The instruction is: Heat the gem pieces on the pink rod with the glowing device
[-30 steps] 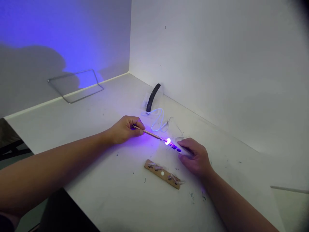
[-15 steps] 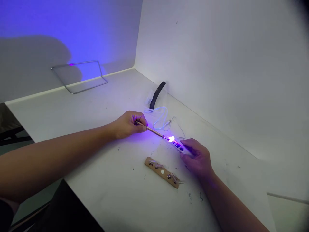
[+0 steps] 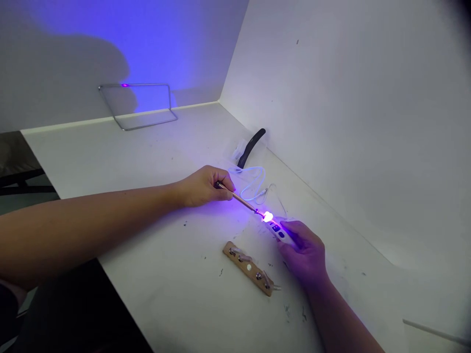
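Note:
Pinched in the fingers of my left hand [image 3: 208,186] is a slim copper-coloured rod [image 3: 243,200], slanting down to the right. Its far tip meets the bright violet glow at the head of a white handheld UV lamp [image 3: 285,235]; the glare hides what sits there. My right hand [image 3: 305,252] wraps round the lamp, whose dark buttons face up. Below the two hands lies a wooden strip [image 3: 248,268] with several small clips holding clear pieces, and a white dot in its middle.
A thin white cable [image 3: 253,184] lies coiled behind the hands, beside a black curved handle [image 3: 251,148] and a clear plastic item [image 3: 238,149]. A bent metal wire frame [image 3: 147,126] leans at the back wall. White walls [image 3: 331,98] bound the table behind and right.
The view has shifted, so most things sit slightly further right. Both hands keep their grip, and the rod tip stays at the glowing lamp head.

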Tool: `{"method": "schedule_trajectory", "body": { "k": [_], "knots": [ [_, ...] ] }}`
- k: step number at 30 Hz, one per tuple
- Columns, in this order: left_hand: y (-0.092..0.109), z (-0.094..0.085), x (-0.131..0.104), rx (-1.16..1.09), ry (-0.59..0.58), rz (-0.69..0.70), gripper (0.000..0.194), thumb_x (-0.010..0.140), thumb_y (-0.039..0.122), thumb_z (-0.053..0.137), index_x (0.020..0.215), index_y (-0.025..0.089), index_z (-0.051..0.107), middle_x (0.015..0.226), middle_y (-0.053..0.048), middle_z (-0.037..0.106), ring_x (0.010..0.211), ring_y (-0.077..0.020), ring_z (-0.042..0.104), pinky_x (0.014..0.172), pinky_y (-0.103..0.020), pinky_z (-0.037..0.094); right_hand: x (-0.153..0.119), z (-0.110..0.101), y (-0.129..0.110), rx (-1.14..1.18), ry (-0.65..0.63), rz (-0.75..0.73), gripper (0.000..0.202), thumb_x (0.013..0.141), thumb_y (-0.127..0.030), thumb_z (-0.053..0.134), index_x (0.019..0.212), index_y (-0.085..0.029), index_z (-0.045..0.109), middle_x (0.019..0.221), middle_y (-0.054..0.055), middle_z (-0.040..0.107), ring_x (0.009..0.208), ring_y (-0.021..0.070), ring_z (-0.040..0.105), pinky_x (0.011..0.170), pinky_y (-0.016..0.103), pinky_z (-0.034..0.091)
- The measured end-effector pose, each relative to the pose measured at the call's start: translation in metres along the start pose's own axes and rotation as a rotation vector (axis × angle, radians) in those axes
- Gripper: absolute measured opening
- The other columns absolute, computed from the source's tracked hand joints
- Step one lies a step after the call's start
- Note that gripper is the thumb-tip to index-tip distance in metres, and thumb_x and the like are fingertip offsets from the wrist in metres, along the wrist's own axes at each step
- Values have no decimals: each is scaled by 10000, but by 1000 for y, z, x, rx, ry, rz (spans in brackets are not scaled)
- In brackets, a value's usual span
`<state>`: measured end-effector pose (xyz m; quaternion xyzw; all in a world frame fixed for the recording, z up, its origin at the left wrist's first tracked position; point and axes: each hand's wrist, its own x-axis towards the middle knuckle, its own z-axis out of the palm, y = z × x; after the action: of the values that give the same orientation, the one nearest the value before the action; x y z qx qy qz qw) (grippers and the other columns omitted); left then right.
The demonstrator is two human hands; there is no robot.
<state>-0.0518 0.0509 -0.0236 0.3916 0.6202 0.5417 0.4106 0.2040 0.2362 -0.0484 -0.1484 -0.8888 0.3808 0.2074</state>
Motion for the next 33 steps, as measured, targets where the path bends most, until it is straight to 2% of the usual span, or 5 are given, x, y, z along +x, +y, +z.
{"method": "schedule_trajectory", "body": {
  "k": [17, 24, 33],
  "knots": [
    [3, -1, -1, -59, 7, -37, 106, 649, 193, 664, 733, 131, 648, 618, 16, 615, 527, -66, 488, 507, -213, 363, 1, 0, -3, 0, -20, 9, 403, 685, -111, 608, 1065, -246, 616, 1018, 70, 638, 960, 253, 624, 819, 412, 518],
    [2, -1, 0, -122, 21, -64, 115, 627, 180, 687, 721, 122, 654, 582, 28, 580, 497, -58, 463, 473, -205, 353, 2, 0, -4, -17, -21, -2, 386, 683, -138, 611, 1056, -234, 616, 1010, 77, 641, 946, 253, 624, 818, 412, 519],
    [4, 1, -1, -129, 25, -74, 109, 617, 153, 696, 718, 127, 664, 587, 13, 597, 513, -76, 500, 487, -220, 397, 1, 0, -5, -44, -10, -4, 367, 686, -132, 609, 1037, -237, 610, 970, 66, 625, 926, 242, 626, 794, 395, 526]
  ]
}}
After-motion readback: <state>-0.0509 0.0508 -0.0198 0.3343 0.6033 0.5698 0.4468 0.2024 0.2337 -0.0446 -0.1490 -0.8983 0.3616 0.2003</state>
